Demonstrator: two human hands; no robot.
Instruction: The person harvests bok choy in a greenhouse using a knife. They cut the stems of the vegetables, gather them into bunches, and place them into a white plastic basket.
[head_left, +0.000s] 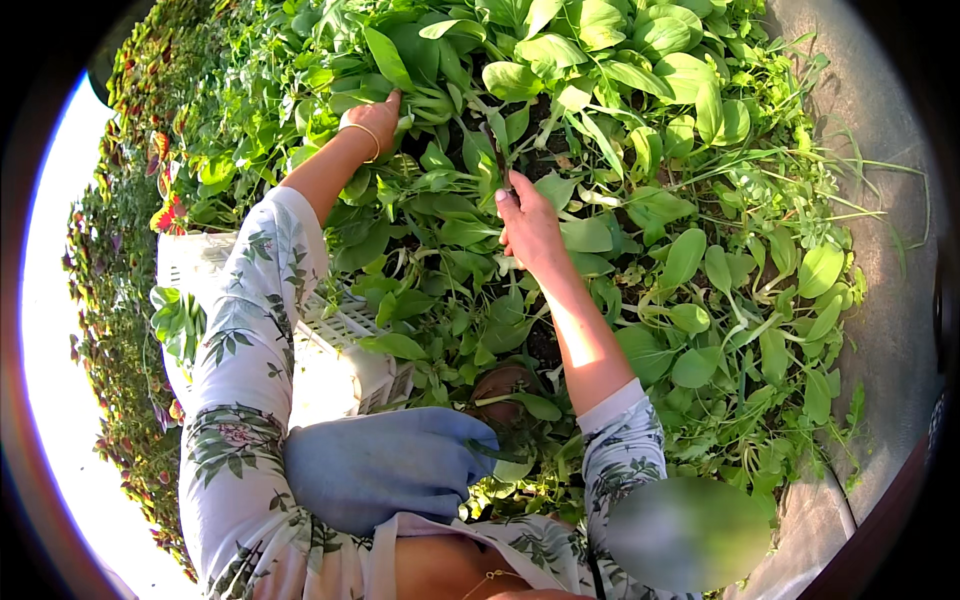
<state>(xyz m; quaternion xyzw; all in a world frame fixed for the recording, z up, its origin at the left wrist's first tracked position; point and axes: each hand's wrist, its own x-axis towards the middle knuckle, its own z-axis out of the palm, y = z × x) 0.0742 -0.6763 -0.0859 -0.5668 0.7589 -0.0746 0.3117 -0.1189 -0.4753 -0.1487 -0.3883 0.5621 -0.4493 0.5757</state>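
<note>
My left hand (375, 124), with a bangle at its wrist, reaches far forward among the plants. It is closed around leafy greens (431, 105) with pale stems, and its fingers are partly hidden by the leaves. In my right hand (531, 225) is a narrow, dark tool (495, 150), apparently a knife, pointing away from me. Its tip lies close to the stems of broad-leaved greens (517, 124). Loose-looking leaves and pale stalks (600, 196) lie around my right hand.
A white plastic crate (337, 330) stands left of my knee, partly under my left arm. Red-and-green foliage plants (127, 300) border the left side. At the right runs a grey-brown strip of ground or sheeting (885, 300). Broad-leaved greens (637, 52) grow thickly ahead.
</note>
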